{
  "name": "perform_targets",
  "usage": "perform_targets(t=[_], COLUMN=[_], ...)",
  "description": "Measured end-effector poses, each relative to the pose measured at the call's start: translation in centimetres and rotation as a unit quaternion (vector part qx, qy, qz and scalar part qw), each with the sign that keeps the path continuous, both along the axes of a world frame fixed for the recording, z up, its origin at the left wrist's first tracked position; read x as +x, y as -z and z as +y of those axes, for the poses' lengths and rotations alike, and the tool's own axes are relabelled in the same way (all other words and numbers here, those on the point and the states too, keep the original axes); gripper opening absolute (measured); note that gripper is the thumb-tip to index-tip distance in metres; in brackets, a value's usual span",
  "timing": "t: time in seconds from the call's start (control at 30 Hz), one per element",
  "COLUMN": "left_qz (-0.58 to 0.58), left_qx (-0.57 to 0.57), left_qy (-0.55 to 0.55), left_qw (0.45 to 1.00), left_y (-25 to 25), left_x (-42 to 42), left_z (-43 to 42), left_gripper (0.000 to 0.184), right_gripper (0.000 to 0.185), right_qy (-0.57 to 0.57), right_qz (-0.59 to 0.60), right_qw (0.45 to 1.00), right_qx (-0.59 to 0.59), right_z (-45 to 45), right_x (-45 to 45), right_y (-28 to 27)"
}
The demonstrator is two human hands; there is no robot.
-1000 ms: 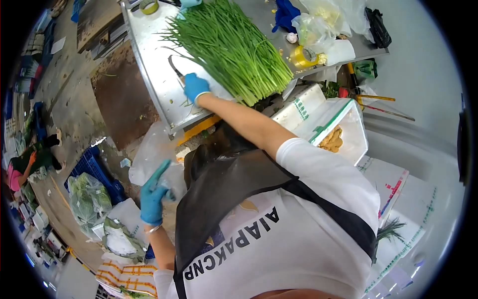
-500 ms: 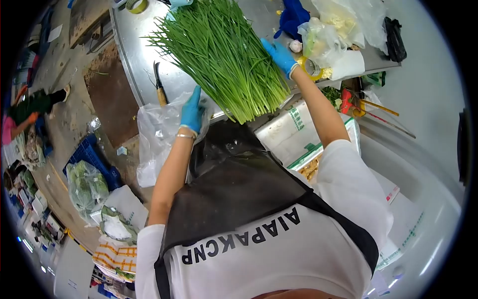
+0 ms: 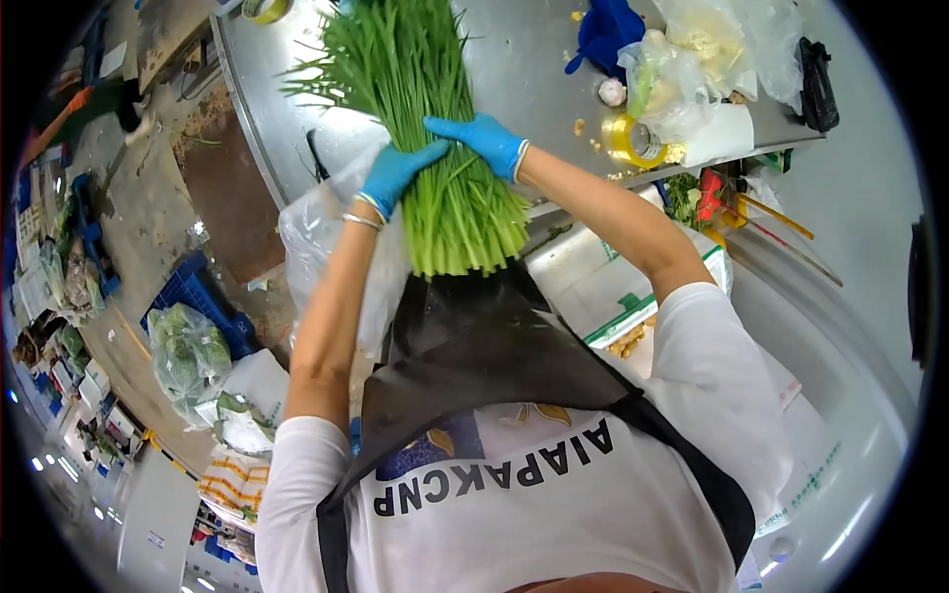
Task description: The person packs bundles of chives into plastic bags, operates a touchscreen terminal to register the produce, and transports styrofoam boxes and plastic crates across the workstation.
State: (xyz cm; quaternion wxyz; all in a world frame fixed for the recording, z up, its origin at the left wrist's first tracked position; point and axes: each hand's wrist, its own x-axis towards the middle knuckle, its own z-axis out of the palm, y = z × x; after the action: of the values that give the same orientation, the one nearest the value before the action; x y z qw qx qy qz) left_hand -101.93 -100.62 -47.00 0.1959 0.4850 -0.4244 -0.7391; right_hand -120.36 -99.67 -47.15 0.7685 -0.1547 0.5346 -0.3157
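Both hands wear thin, smooth blue gloves and clasp a thick bundle of long, flat green leaves (image 3: 460,212) from either side. The left hand (image 3: 393,180) and the right hand (image 3: 484,141) meet at its middle, thumbs stretched across the top. The other fingers go out of sight around the bundle, so how tightly they press cannot be told. The bundle lies lengthwise over the shiny metal counter (image 3: 534,49), narrow at the grip, its fine dark tips fanned out on the far side and its paler, blunt stalk ends over the near edge, by the glossy black apron (image 3: 465,331). Crumpled, see-through plastic (image 3: 331,222) hangs beside the left hand, near a slim, dark curved blade (image 3: 315,155). Beyond the right hand sit a round yellow tape roll (image 3: 633,141) and a knobbly whitish bulb (image 3: 612,92).
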Motion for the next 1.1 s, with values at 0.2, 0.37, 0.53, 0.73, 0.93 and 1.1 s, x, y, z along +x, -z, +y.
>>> perform_targets(t=[0.2, 0.37, 0.53, 0.73, 0.93, 1.1], left_qz=[-0.119, -0.066, 0.016, -0.003, -0.022, -0.162], left_qx=[0.075, 0.202, 0.215, 0.232, 0.218, 0.096], left_qy=[0.301, 0.367, 0.355, 0.339, 0.356, 0.504], left_qw=[0.943, 0.906, 0.91, 0.911, 0.908, 0.843], left_y=[-5.6, -4.9, -4.2, -3.7, -2.4, -2.1], left_x=[3.5, 5.4, 5.7, 4.2, 3.9, 2.6], left_z=[-7.7, -7.6, -1.5, 1.7, 1.6, 0.4], left_gripper=[0.055, 0.052, 0.064, 0.065, 0.077, 0.076], right_gripper=[0.063, 0.051, 0.045, 0.046, 0.051, 0.042], right_qy=[0.218, 0.272, 0.167, -0.392, -0.589, -0.731], right_qz=[-0.112, -0.235, -0.308, 0.015, 0.328, 0.124], right_qw=[0.965, 0.922, 0.927, 0.89, 0.642, 0.534], right_qx=[0.091, 0.14, 0.135, 0.234, -0.366, -0.406], right_z=[2.5, 6.0, 10.2, 5.6, -9.2, -7.1], right_x=[5.8, 8.6, 5.0, -2.2, 1.9, 13.7], right_y=[-5.0, -7.7, -9.9, -14.3, -9.1, 3.6])
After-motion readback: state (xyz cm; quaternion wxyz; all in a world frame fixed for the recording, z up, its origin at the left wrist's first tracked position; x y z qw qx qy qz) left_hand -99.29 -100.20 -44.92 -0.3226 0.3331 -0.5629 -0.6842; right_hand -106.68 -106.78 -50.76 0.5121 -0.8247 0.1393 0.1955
